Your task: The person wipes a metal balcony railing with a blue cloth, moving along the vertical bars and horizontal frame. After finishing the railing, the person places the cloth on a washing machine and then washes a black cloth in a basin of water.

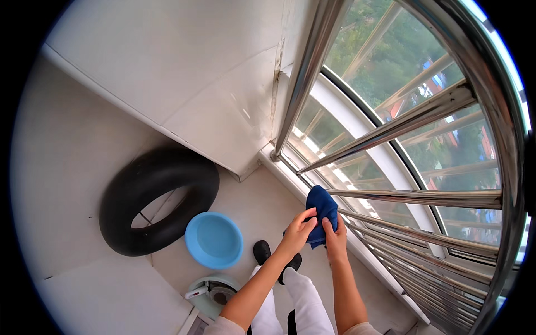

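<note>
Both my hands hold a dark blue cloth (321,205), bunched and partly folded, in front of my legs. My left hand (299,232) grips its left side, with thumb and fingertips pressed on the fabric. On the other side, my right hand (335,236) has its thumb on top and its fingers mostly hidden behind the cloth. The upper end of the cloth overlaps the near end of a metal railing bar (414,197) in the view; whether they touch I cannot tell.
A black inner tube (121,209) leans by the white wall (201,83). Beside it on the tiled floor (255,197) stands a light blue basin (214,240) of water. A pale green basin (205,303) holding some items is near my feet. Railing and windows (393,63) line the right.
</note>
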Motion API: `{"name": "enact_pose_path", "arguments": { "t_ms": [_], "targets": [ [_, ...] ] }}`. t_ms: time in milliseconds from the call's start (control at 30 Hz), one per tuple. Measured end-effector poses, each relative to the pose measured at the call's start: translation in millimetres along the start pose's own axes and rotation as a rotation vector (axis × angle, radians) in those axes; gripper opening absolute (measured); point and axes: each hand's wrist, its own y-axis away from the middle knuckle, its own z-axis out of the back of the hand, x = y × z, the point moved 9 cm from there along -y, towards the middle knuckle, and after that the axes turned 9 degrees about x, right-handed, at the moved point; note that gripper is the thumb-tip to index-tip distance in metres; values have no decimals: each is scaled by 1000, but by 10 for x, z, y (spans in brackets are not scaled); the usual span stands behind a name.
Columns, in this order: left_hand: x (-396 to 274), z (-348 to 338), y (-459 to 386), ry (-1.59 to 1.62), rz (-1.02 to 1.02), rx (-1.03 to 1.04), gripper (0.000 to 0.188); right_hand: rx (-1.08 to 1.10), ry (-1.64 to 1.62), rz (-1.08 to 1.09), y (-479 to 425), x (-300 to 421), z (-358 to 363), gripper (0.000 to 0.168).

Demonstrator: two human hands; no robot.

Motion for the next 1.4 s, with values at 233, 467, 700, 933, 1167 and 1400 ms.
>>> {"name": "enact_pose_path", "arguments": {
  "t_ms": [233,467,700,933,1167,1400],
  "targets": [
    [-246,-698,564,-76,-107,-60,18,36,163,218,730,740,309,31],
    [-763,-1489,1028,-321,-297,-86,24,77,178,395,1422,1595,737,38],
    [-504,-1731,1105,-324,-101,30,43,-65,-51,280,1583,1337,1222,44],
    [-19,-1490,906,-334,-89,-12,50,-336,33,422,1249,1040,1338,40],
    [191,-1210,111,-375,-298,129,52,-420,-134,441,233,495,1246,39],
    [80,-991,-362,-691,-723,126,47,-445,57,587,-336,203,1165,41]
  ]
}}
